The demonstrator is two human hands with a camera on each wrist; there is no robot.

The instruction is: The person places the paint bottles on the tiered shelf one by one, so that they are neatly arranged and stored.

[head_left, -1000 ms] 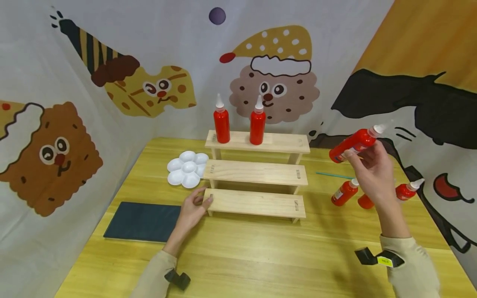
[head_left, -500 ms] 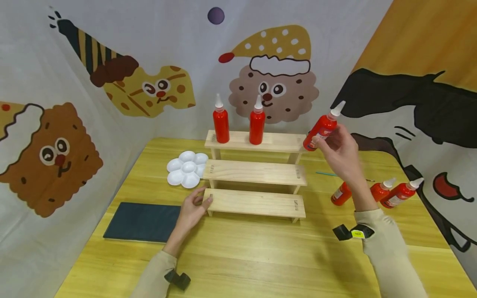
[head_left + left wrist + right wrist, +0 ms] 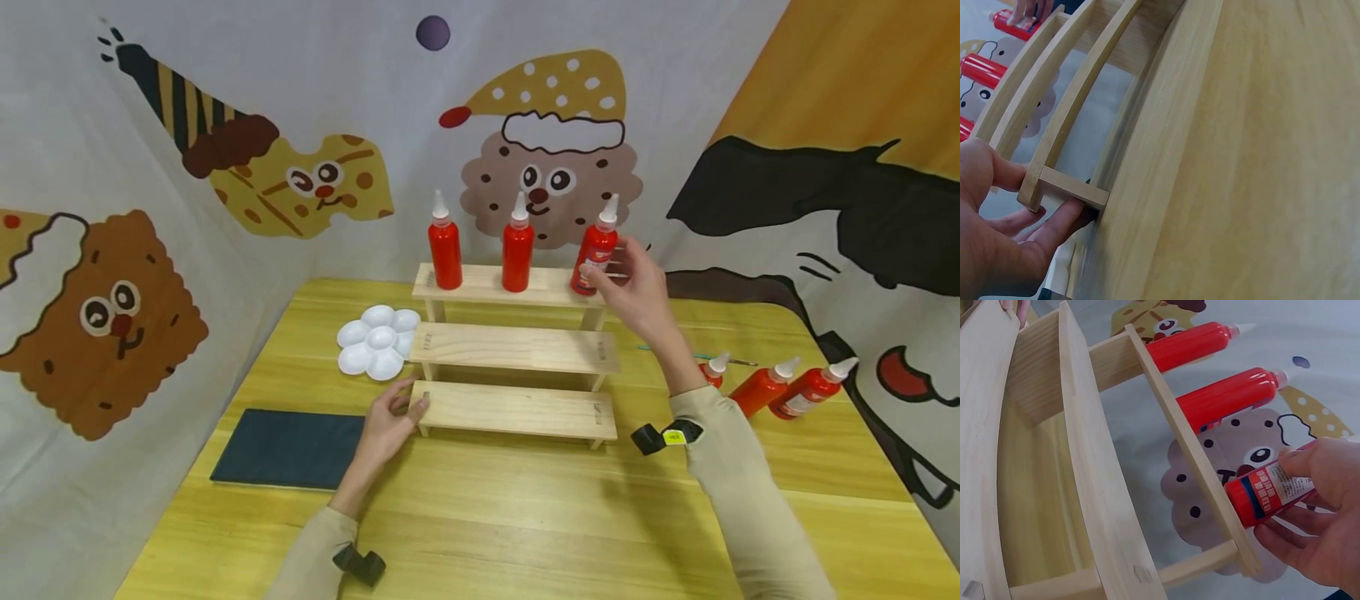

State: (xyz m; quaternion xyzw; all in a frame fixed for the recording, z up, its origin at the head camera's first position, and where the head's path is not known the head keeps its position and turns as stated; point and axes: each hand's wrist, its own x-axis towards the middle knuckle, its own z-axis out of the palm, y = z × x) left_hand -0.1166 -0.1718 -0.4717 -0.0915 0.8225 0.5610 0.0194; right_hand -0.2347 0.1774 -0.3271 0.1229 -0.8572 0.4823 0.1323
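Note:
My right hand [image 3: 636,283] grips a red paint bottle [image 3: 597,252] with a white pointed cap, at the right end of the top step of a three-tier wooden rack [image 3: 517,346]. In the right wrist view that bottle's base [image 3: 1244,503] is at the top board's edge, tilted slightly; whether it bears weight there I cannot tell. Two more red bottles, one at the left [image 3: 446,252] and one in the middle [image 3: 517,254], stand upright on the same step. My left hand [image 3: 388,423] pinches the left end of the lowest step, thumb above and fingers below in the left wrist view.
Several red bottles [image 3: 806,392] stand on the table at the right, partly behind my right forearm. A thin teal brush [image 3: 738,361] lies behind them. A white flower-shaped palette [image 3: 372,361] is left of the rack, and a dark flat board [image 3: 288,448] lies in front of it.
My right hand has carried the red bottle leftward from above the right side of the table to the top step, turning it nearly upright. My left hand has stayed on the rack.

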